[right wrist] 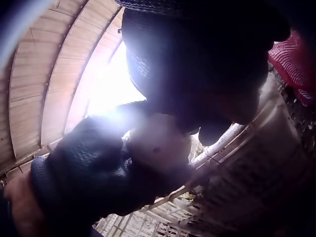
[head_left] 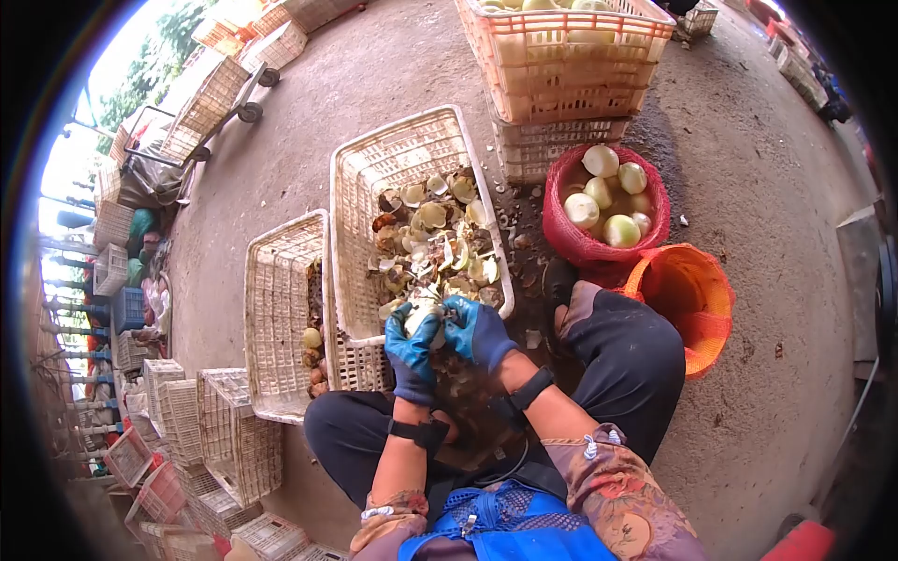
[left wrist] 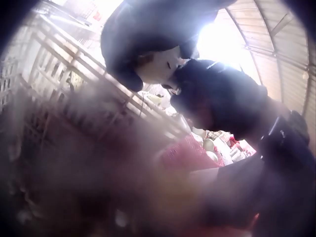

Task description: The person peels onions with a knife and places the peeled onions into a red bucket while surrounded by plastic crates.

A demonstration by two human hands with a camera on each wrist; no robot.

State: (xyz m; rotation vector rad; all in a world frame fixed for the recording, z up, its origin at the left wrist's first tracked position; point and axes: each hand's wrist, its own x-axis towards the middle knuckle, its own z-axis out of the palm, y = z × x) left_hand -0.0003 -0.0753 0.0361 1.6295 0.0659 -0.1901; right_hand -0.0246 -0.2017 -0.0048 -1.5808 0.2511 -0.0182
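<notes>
My gloved left hand (head_left: 412,357) grips a pale, peeled-looking onion (head_left: 423,321) over the near end of a peel-filled crate (head_left: 486,178). My gloved right hand (head_left: 475,333) meets the onion from the other side, its fingers curled against it. In the left wrist view the onion (left wrist: 160,66) sits between both dark gloves, and a small shiny bit shows at the right fingertips; I cannot tell what it is. Seen from the right wrist, the onion (right wrist: 158,143) is partly covered by the fingers. Onion skins and scraps (head_left: 435,234) lie in the crate below.
A second crate (head_left: 267,309) with some onions stands to the left. On the right are a red mesh-lined tub (head_left: 608,257) of peeled onions in liquid and an orange woven bag (head_left: 716,323). Stacked crates (head_left: 571,79) stand ahead; more crates (head_left: 238,435) lie at left.
</notes>
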